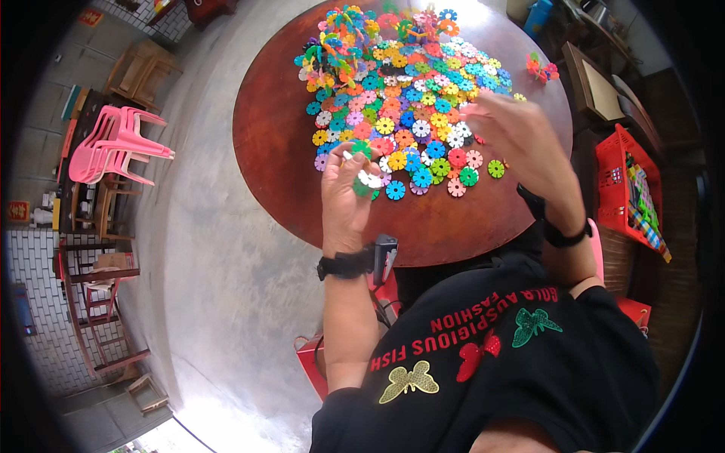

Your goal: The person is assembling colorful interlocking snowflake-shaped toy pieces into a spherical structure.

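Note:
My left hand is closed on a small joined cluster of green and white notched plastic discs, held over the near left edge of the disc spread. My right hand, blurred by motion, is raised above the right side of the spread. At its pinched fingertips shows a smeared pink notched disc. Beneath and beyond both hands lie many loose flower-shaped discs in blue, yellow, white, pink, green and orange. They cover much of the round reddish-brown table.
Built-up disc clusters stand at the table's far left side, and a small pink-red cluster sits at its right. A red plastic basket with colourful contents is right of the table. Pink chairs stand at far left.

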Demonstrator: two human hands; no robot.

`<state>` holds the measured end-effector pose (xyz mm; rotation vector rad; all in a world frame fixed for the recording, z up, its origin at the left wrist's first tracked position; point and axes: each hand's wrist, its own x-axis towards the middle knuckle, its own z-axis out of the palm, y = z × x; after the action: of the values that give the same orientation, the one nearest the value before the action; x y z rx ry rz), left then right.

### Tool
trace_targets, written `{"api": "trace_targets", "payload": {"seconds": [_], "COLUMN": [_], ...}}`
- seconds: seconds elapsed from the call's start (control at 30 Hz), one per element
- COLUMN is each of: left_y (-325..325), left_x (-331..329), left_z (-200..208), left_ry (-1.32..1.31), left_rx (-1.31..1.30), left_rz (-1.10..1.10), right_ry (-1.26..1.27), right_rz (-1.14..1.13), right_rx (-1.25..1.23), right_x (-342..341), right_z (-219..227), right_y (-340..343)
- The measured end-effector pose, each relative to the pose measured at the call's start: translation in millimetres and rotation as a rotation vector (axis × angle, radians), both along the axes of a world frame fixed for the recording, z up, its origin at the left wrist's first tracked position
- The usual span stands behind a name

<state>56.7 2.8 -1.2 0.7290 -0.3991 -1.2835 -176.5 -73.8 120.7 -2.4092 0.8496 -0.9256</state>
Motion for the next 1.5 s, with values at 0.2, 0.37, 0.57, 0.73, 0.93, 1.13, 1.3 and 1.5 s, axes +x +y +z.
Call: {"api": "trace_targets", "payload": {"seconds": [0.2, 0.37, 0.57, 0.73, 0.93, 1.13, 1.3, 1.5], "left_y": [0, -3, -6, -8, 0, -1, -1, 2], "left_x": [-13, -12, -12, -25, -27, -24, -34, -2], "left_z": [6, 0, -12, -16, 3, -6, 13, -12], "left_ry": [-0.082, 0.024, 0.019, 0.033, -0.127, -0.155, -0.103, -0.06], "left_rx": [0.09, 0.071, 0.064, 0.035, 0.253, 0.157, 0.157, 0.113], "left_rz": [0.031, 0.02, -0.017, 0.045, -0.168, -0.131, -0.144, -0.016], "right_ry": [0.362, 0.553, 0.284, 0.133, 0.243, 0.259, 0.293, 0.006], "right_rz": [-0.021, -0.116, 0.068, 0.236, 0.167, 0.176, 0.164, 0.149], "right_rx": [0.03, 0.131, 0.044, -0.082, -0.148, -0.209, -0.316, -0.423], "right_x": [6, 20, 34, 59, 58, 63, 55, 12], "right_z": [-101, -101, -86, -96, -89, -89, -76, 12], "right_y": [-37, -45, -23, 4, 12, 14, 18, 41]}}
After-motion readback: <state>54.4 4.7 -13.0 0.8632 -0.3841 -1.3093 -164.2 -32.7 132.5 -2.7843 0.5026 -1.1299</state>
